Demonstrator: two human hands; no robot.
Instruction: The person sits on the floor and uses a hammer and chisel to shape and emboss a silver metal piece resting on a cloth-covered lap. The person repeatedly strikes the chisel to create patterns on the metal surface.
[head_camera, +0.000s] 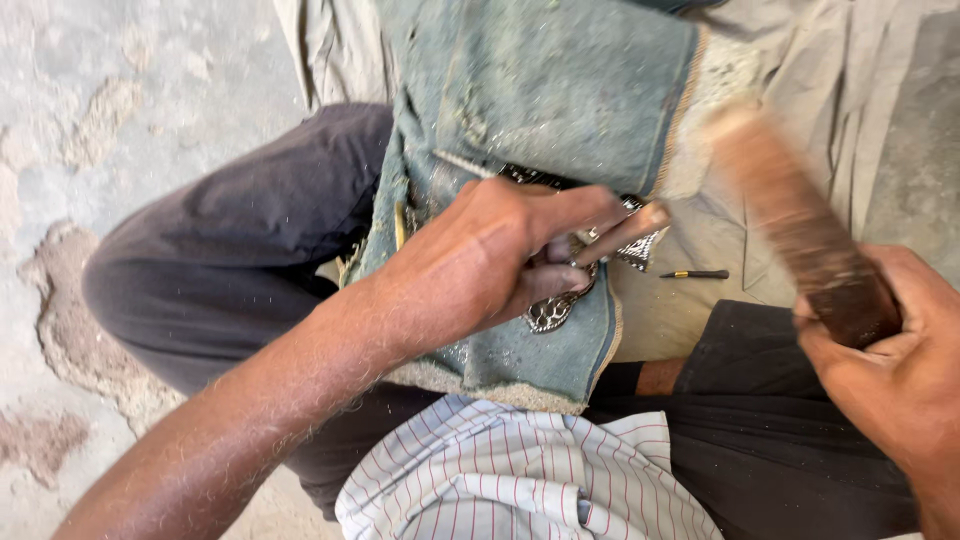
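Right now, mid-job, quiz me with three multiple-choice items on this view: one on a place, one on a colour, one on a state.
1. Where does the ornate metal piece lie?
A. on the denim cloth over the lap
B. on the bare floor
C. in a box

2. What colour is that cloth?
A. red
B. faded blue
C. white

3. How is the right hand?
A. open and empty
B. flat on the floor
C. shut on a wooden handle

Answers:
1 A, the piece rests on the cloth under the left hand.
2 B, the denim is washed-out blue.
3 C, the fingers wrap the brown handle, blurred in the picture.
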